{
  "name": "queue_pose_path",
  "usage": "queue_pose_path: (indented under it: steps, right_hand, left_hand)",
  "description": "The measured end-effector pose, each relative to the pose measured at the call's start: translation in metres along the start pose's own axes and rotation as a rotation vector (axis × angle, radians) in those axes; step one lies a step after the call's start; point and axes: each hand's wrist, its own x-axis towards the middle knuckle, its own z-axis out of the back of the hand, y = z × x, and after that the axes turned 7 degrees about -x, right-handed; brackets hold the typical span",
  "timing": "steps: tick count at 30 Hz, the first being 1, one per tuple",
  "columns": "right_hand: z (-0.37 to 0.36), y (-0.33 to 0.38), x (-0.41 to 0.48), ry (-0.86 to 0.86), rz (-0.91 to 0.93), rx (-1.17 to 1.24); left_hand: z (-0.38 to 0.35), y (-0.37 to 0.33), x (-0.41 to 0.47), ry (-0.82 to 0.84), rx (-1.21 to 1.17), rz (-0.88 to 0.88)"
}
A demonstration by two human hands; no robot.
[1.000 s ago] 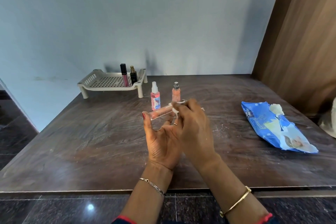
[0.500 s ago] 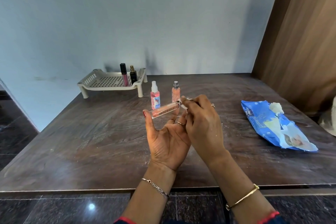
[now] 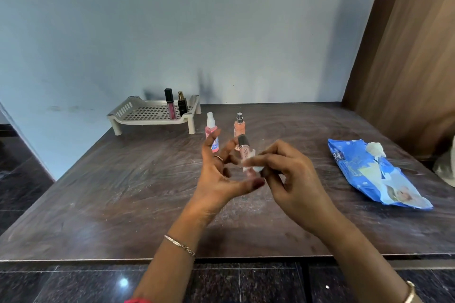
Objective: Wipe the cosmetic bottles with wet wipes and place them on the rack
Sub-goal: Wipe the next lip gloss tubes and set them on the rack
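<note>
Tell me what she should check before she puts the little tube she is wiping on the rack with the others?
1. Tube held firmly: cannot tell. The left hand is spread open, with its thumb under the tube; the right hand pinches it through the wipe.
2. Tube wiped all over: cannot tell; the wipe covers only its lower part.
3. Room on the rack: ok. Only the pink gloss tube and the black bottle stand at its right end.
4. Way to the rack: not ok. The spray bottle and the peach bottle stand in between.
5. More wipes ready: ok; one sticks out of the blue pack.
</note>
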Motion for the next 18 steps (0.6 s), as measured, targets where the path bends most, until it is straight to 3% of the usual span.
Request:
queue_pose_path:
  steps: [3,10,18]
  right_hand:
    - [0.004,-0.012,-0.001,0.151,-0.002,-0.071]
    - [-0.018,-0.038,0.037,0.068,-0.034,-0.343]
    - [-0.029,-0.017,0.008,0.188,0.068,-0.451]
  left_hand:
    - [0.005,0.007,0.005,0.023,0.025,0.073]
    - [0.001,-0.023,0.0,0.085,0.208,0.018]
    - [0.012,-0.002,0.008,0.067,0.433,-0.015]
